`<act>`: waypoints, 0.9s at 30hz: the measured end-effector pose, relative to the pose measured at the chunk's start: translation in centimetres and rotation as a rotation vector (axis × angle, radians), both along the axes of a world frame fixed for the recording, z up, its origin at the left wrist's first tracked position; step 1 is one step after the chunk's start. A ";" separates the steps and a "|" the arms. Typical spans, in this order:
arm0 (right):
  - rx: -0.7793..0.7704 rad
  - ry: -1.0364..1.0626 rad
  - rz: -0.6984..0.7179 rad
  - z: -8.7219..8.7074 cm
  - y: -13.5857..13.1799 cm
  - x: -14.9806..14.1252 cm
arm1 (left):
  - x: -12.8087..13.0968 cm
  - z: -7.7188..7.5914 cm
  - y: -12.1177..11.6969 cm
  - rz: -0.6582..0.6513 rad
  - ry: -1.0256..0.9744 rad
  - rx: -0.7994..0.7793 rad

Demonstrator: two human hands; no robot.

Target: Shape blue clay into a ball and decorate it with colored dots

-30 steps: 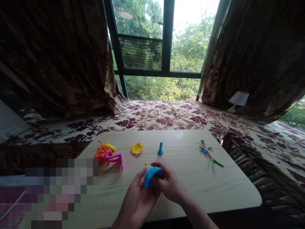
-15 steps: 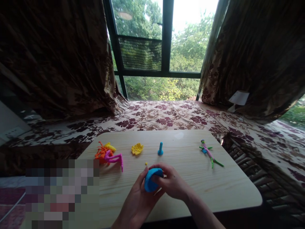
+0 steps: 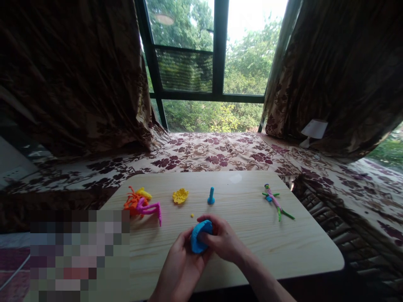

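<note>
A hollowed piece of blue modelling clay (image 3: 199, 238), shaped like a shallow bowl, is between my two hands above the near part of the table. My left hand (image 3: 182, 258) cups it from below and the left, with the fingers partly hidden behind it. From the right, my right hand (image 3: 222, 239) pinches its rim, the thumb pressed into the hollow. Just beyond the hands lies a tiny yellow bit of clay (image 3: 192, 215). Farther back stand a blue clay stem on a round base (image 3: 211, 196) and a bumpy yellow clay dish (image 3: 180, 196).
On the table (image 3: 252, 235), orange clay strands (image 3: 132, 203), a bent magenta clay piece (image 3: 151, 207) and a yellow clay piece (image 3: 144, 193) lie at left. A pink and green clay figure (image 3: 274, 200) lies at right. Beyond are a flowered cloth (image 3: 217, 159) and a small lamp (image 3: 315, 129).
My right hand's grip has shifted slightly on the blue clay, and its opening looks narrower and turned a little. Both hands keep hold of it. The whole view has moved slightly.
</note>
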State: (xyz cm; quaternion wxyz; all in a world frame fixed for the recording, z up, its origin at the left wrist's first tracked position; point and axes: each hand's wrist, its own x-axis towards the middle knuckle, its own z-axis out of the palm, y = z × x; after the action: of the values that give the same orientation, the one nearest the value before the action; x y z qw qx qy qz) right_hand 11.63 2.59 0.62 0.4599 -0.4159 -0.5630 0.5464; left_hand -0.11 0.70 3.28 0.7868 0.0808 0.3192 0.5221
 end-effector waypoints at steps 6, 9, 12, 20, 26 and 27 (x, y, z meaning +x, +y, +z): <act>0.117 -0.090 0.027 2.1 -0.2 1.2 | -0.2 0.6 0.1 -0.158 0.110 -0.012; 0.120 -0.095 0.041 2.3 -0.4 0.8 | -0.2 0.4 0.2 -0.176 0.022 -0.014; 0.096 -0.063 0.039 1.6 -0.4 0.0 | -0.3 0.0 0.3 -0.124 -0.065 -0.026; 0.063 -0.044 0.022 -0.7 0.0 -0.5 | -0.4 0.4 -0.2 -0.051 -0.018 -0.059; 0.099 -0.131 0.054 0.8 0.1 0.6 | -0.8 -1.1 0.2 -0.107 0.012 -0.052; 0.110 -0.138 0.065 1.3 0.1 0.8 | -0.8 -1.2 0.2 -0.127 0.020 -0.051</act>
State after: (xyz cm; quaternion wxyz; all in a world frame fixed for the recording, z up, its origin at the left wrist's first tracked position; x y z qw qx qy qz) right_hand 12.47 2.69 1.93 0.4242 -0.4082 -0.6355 0.4995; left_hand -0.92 0.93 2.07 0.8169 0.0859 0.3344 0.4620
